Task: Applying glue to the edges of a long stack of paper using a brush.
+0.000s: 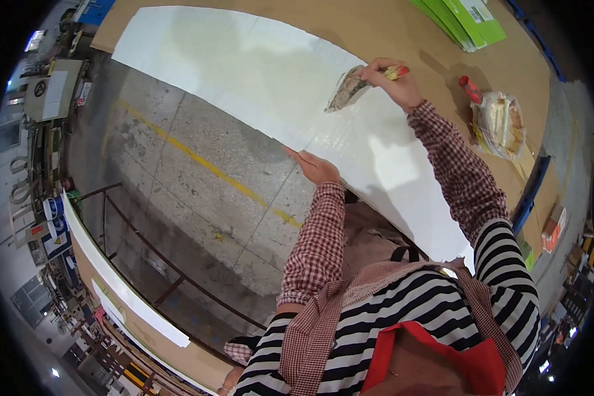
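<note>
A long white sheet (244,72) runs diagonally across the brown table, with a wet sheen over part of it. My right hand (386,79) is closed around a wide, paste-caked brush (347,91) with a red handle end. Its bristles lie against the sheet. At the sheet's near edge is my left hand (318,167), fingers stretched out along the edge and apparently touching it; it grips nothing that I can see. To the right stands a plastic-lined tub (500,124) of pale paste, with a red handle (470,89) at its rim.
Green printed cardboard pieces (461,23) lie at the far right of the brown tabletop (402,26). Left of me is concrete floor with a yellow line (204,168). A rusty metal frame (171,267) and a second board-topped table (158,346) stand at the lower left.
</note>
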`<control>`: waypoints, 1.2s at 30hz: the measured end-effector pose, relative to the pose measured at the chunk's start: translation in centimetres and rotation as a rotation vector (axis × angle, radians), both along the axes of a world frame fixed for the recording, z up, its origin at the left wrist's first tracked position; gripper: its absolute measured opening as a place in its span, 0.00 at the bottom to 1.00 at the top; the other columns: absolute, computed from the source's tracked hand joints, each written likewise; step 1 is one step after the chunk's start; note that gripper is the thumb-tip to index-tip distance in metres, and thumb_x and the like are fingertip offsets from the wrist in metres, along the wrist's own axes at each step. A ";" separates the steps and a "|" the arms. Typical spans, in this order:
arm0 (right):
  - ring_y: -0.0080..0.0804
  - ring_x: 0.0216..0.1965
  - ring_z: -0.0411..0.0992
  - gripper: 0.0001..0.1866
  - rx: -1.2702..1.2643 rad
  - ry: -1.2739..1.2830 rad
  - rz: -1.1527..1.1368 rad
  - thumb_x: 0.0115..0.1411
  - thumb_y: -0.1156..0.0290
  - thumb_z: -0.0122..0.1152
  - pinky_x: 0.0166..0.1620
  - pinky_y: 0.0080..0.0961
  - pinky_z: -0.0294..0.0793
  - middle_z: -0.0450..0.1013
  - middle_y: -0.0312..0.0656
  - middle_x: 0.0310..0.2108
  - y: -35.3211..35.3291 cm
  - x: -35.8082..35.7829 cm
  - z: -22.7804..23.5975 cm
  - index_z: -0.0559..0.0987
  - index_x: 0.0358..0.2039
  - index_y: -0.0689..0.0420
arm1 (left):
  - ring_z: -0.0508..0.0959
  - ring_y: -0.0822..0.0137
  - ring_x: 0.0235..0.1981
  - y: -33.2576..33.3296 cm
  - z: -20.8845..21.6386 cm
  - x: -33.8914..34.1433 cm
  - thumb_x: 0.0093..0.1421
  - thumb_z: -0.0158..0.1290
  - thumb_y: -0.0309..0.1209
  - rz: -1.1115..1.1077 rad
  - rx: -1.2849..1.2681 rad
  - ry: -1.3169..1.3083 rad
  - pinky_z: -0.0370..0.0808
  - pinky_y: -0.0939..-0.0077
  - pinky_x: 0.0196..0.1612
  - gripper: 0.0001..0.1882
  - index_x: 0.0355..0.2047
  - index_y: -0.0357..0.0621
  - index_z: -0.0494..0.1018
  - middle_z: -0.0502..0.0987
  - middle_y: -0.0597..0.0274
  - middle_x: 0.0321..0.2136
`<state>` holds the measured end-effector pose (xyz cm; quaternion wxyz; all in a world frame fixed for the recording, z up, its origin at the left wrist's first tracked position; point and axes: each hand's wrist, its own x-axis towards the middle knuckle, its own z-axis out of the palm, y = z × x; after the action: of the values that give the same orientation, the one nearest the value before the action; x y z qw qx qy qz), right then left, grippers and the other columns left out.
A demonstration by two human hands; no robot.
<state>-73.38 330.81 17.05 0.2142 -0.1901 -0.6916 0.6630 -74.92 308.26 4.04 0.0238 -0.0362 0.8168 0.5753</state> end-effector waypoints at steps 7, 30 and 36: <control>0.16 0.24 0.66 0.09 0.184 -0.162 0.019 0.51 0.70 0.64 0.29 0.16 0.66 0.68 0.30 0.19 1.5 2.4 -2.4 0.75 0.21 0.61 | 0.60 0.44 0.59 0.3 1.1 -0.2 0.68 0.26 0.42 0.018 0.032 0.005 0.60 0.64 0.59 0.30 0.64 0.35 0.42 0.55 0.35 0.59; 0.23 0.41 0.69 0.09 -0.201 -0.030 -0.443 0.60 0.68 0.54 0.39 0.21 0.69 0.71 0.38 0.38 0.2 21.7 7.4 0.75 0.36 0.59 | 0.61 0.49 0.59 -0.7 -2.8 -0.1 0.68 0.29 0.38 0.054 -0.256 0.141 0.59 0.67 0.60 0.28 0.62 0.32 0.47 0.58 0.39 0.59; 0.22 0.29 0.73 0.05 0.176 0.088 -0.792 0.57 0.74 0.59 0.33 0.19 0.74 0.73 0.35 0.29 5.6 29.5 12.0 0.76 0.33 0.62 | 0.69 0.43 0.51 -4.6 -5.1 -3.9 0.68 0.27 0.37 0.013 -0.362 0.219 0.70 0.63 0.52 0.29 0.62 0.28 0.41 0.62 0.33 0.53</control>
<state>-43.91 336.43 29.00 0.4979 -0.3940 -0.6091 0.4751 -78.77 303.62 -1.03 -0.0757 0.0175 0.9043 0.4197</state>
